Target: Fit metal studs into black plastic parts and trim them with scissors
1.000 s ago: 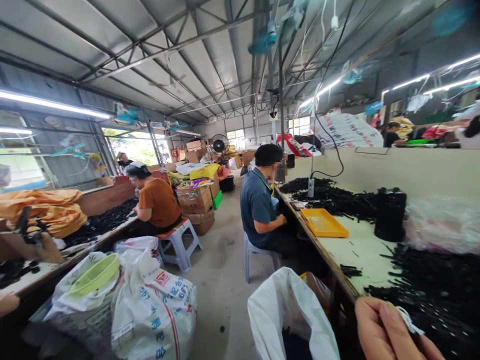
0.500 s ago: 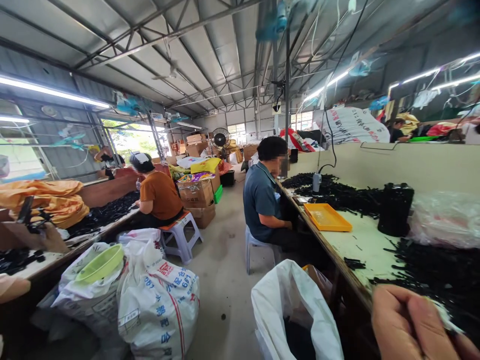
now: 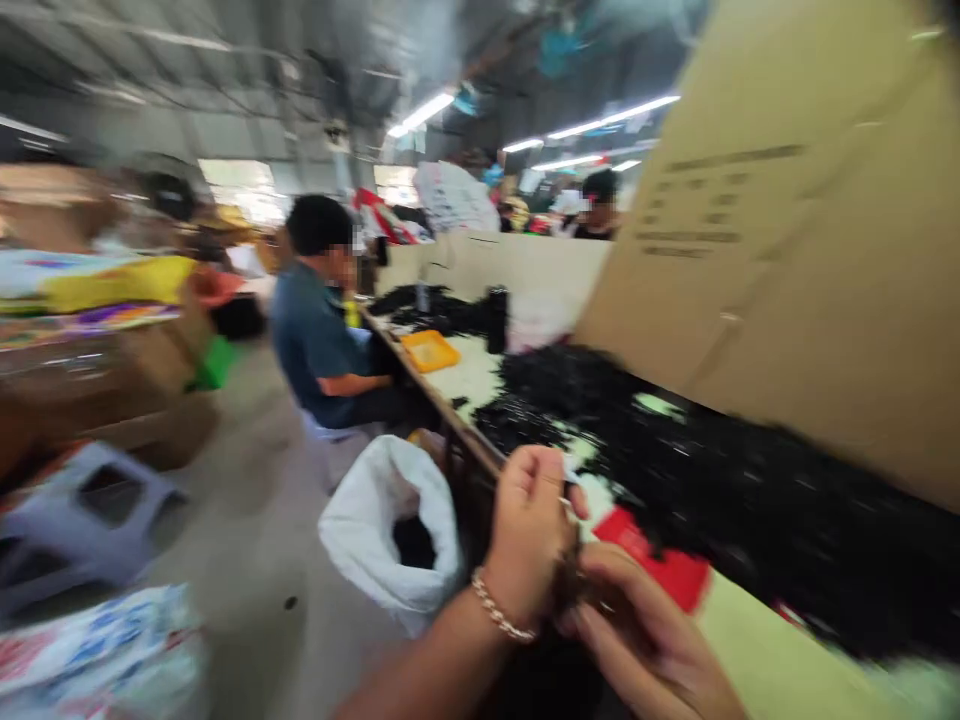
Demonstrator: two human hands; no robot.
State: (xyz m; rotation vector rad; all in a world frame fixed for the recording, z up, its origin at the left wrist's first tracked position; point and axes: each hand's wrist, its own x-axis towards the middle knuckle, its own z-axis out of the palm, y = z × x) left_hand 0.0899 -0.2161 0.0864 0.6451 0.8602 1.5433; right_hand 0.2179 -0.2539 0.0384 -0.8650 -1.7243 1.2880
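Note:
My left hand (image 3: 525, 535), with a beaded bracelet (image 3: 499, 610) on its wrist, is raised at the table's edge with its fingers closed. A bit of something whitish shows by its fingertips, too blurred to name. Close beside it on the right is my right hand (image 3: 652, 625), thumb and fingers bent together around something small and dark that I cannot make out. Behind the hands lies a red sheet or packet (image 3: 652, 555), partly under a wide heap of thin black pieces (image 3: 720, 480) on the pale tabletop (image 3: 787, 655).
A large cardboard sheet (image 3: 795, 270) stands behind the heap. Left of the table is an open white sack (image 3: 352, 520) with black contents. A seated co-worker (image 3: 322, 320) is further along, near a yellow tray (image 3: 431, 352). A plastic stool (image 3: 82, 510) and another sack (image 3: 97, 650) are leftward.
My view has swung right, bringing the cardboard sheet and more of the black heap into sight. Both my hands now show close together, where one was at the lower right before.

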